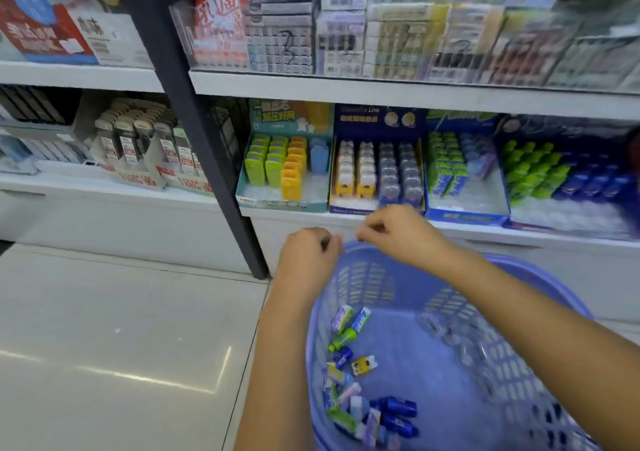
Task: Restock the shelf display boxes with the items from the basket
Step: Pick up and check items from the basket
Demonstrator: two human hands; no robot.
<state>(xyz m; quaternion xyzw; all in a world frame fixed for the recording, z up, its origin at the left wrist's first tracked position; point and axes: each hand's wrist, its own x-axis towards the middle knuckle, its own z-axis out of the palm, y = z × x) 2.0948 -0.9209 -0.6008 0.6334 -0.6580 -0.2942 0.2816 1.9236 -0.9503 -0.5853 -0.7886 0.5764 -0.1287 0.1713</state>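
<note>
- The lavender plastic basket (370, 277) fills the lower right of the frame, below the lower shelf (519, 237).
- Small packs (346, 374) lie loose along the lower left of the basket floor. Among them are a yellow one (363, 365) and dark blue ones (398, 412). Clear ones (446, 333) lie against the right wall.
- The left hand (308, 253) and right hand (391, 229) hover close together over the basket's far rim, at centre frame. Both have fingers curled in and thumb near forefinger. I cannot tell whether either pinches anything.
- Four display boxes stand in a row on the shelf above the hands.
- The teal box (280, 204) holds green, orange and blue cases, with bare floor at its front.
- The dark blue box (377, 118) holds yellow-and-white and clear pieces and is nearly full.
- The blue box (464, 216) has green packs at the back left.
- The rightmost box (571, 215) holds green and blue bottles, blurred.
</note>
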